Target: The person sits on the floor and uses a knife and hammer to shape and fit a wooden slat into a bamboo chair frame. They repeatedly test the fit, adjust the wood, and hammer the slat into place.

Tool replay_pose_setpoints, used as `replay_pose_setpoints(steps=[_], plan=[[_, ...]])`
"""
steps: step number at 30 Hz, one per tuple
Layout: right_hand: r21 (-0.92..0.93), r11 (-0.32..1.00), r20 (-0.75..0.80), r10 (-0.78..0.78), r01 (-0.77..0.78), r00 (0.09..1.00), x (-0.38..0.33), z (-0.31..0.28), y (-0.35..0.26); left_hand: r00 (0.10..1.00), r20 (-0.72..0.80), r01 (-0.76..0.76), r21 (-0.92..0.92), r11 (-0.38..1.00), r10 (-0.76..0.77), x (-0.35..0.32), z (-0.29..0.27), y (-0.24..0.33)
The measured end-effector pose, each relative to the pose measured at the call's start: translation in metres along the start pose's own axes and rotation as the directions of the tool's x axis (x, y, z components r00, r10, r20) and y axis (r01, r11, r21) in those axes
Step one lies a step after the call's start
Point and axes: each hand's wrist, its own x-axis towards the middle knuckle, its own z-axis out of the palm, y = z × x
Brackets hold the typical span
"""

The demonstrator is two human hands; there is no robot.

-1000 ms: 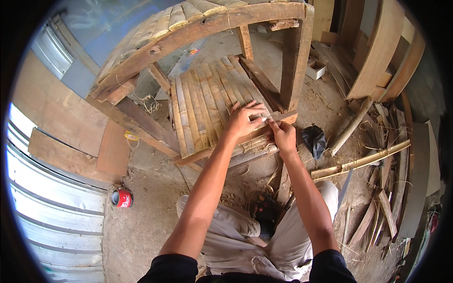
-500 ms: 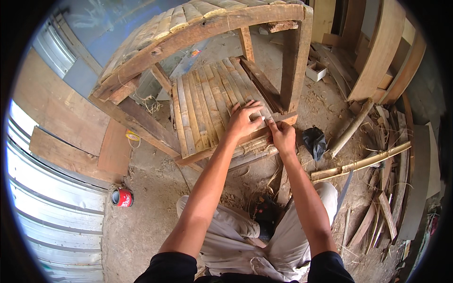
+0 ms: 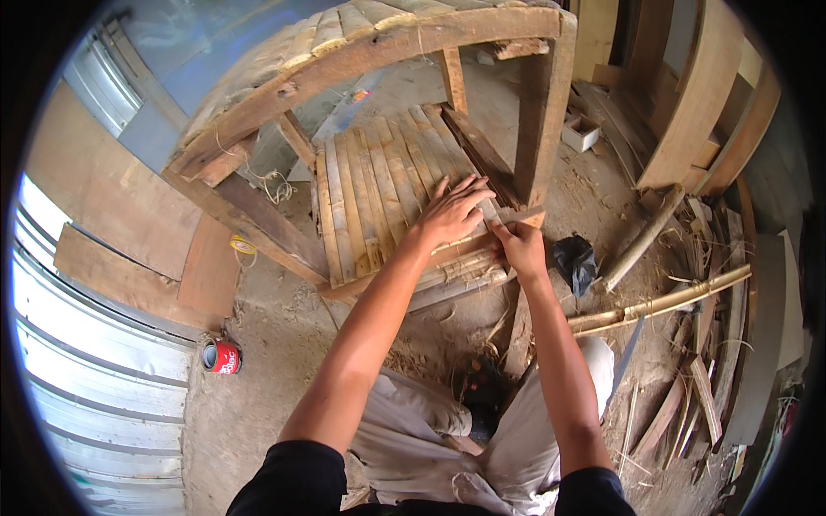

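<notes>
Split-bamboo slats (image 3: 370, 185) lie side by side across the low shelf of a wooden frame (image 3: 548, 112). My left hand (image 3: 453, 212) rests palm down over the slats near the shelf's right front, fingers stretched out and a little spread. Beside it, my right hand (image 3: 521, 248) grips the near end of the rightmost slat (image 3: 488, 208) at the front rail, thumb on top and the other fingers curled below, partly hidden. The frame's upper part carries a second row of slats (image 3: 323, 34).
A red can (image 3: 222, 358) and a yellow tape roll (image 3: 243, 245) are at left. At right lie a black plastic bag (image 3: 574, 263), a split bamboo pole (image 3: 662, 303), a saw blade (image 3: 626, 361), a round stick (image 3: 645, 236) and scrap wood (image 3: 705, 396). A white box (image 3: 581, 133) stands farther back.
My left hand has shifted slightly right and flattened over the slats, its fingers stretching farther out. My right hand stays at the slat's near end, turned slightly.
</notes>
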Motion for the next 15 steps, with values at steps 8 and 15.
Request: replay_pose_setpoints(steps=[8, 15], plan=[[0.001, 0.999, -0.052, 0.036, -0.036, 0.998, -0.002, 0.003, 0.002, 0.999, -0.032, 0.009, -0.019, 1.0, -0.009, 0.026, -0.006, -0.016], [-0.426, 0.862, -0.117, -0.352, 0.274, 0.929, -0.018, 0.01, -0.007, 0.975, -0.213, -0.078, -0.054, 0.996, 0.064, 0.019, -0.006, -0.016]])
